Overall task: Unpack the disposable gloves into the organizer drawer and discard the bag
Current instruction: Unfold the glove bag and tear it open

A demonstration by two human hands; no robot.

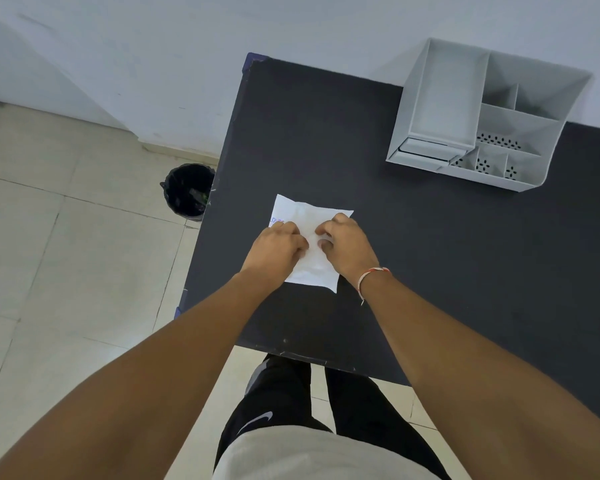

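Head cam had both sets of fingers curled and pinching the middle of the white glove bag (309, 216), left hand (274, 251) and right hand (349, 249) nearly touching, so I'd guess they were about to tear it open. Bag sat flat on the black table (430, 254), still sealed as far as I could tell. Grey organizer (482, 116) was well away at the far right, bin (189, 190) on the floor to the left. Thin plastic could rip too wide and spill gloves everywhere.

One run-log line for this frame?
stage: opening bag | both hands pinching glove bag on table | organizer drawer shut | bin left of table
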